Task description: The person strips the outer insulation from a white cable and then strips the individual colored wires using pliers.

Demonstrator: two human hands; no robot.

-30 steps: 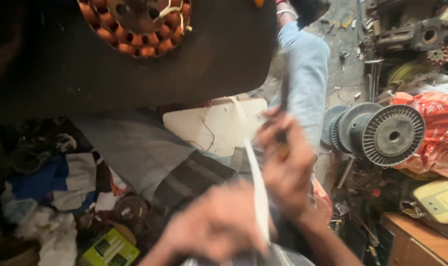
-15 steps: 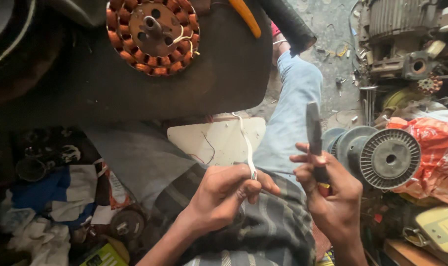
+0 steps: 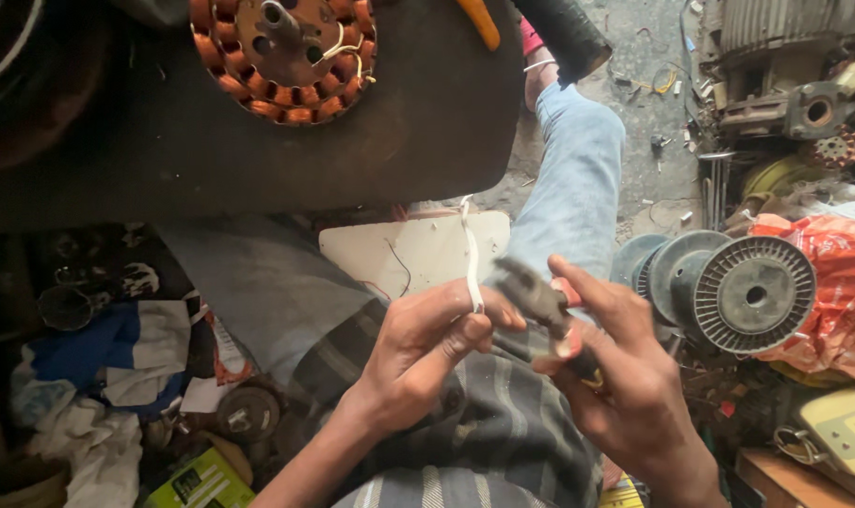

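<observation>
My left hand (image 3: pixel 418 353) pinches a thin white wire sleeve (image 3: pixel 471 259) that runs up toward the dark workbench (image 3: pixel 258 160). My right hand (image 3: pixel 625 367) grips a pair of pliers (image 3: pixel 545 310) with red and yellow handles, its jaws pointing left close to the white sleeve. Both hands hover over my lap, above a striped cloth (image 3: pixel 484 433). On the workbench lies a round stator with copper windings (image 3: pixel 281 56), with white leads coming from its centre.
A white flat panel (image 3: pixel 408 249) sits under the bench edge. Grey wire spools (image 3: pixel 738 292) and an orange bag (image 3: pixel 841 292) stand at the right. Rags (image 3: pixel 98 376) and small parts lie at the left. My jeans leg (image 3: pixel 578 179) stretches toward the floor. Motor housings (image 3: pixel 785 66) are at the top right.
My right hand has swung the pliers from upright down to the left, toward the white sleeve held by my left hand. The view has shifted slightly.
</observation>
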